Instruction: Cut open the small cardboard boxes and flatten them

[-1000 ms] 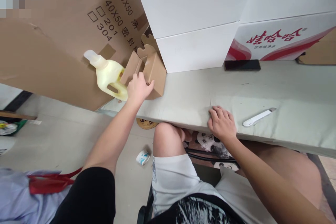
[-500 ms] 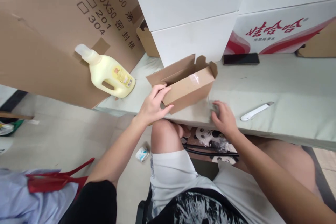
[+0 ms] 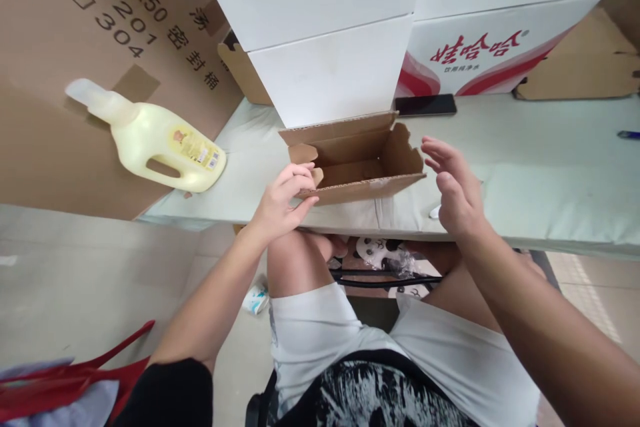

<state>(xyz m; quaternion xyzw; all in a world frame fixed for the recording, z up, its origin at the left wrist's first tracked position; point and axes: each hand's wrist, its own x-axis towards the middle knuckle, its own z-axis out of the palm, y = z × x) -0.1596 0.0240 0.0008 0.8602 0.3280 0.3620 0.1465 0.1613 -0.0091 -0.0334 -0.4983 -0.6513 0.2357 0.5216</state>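
Observation:
A small brown cardboard box (image 3: 357,195) sits on the pale green table cover with its top open, its inside bare and short flaps standing at its left end. My left hand (image 3: 287,203) grips the box's near left corner, fingers over the rim and thumb on the outer side. To the right of the box, my right hand (image 3: 455,187) is raised with fingers apart, holding nothing and not touching the box. The white end of a utility knife (image 3: 435,212) peeks out beside my right hand, which hides the rest.
A yellow detergent bottle (image 3: 165,147) stands at left before a large carton (image 3: 40,100). White cartons (image 3: 335,73) line the back, with a black phone (image 3: 426,105) at their foot. Another brown cardboard piece (image 3: 575,70) is at back right. My knees are under the table's front edge.
The box has been set down from its tilt, so its opening now faces up. My right hand has risen and moved right, over the knife. The view has shifted right.

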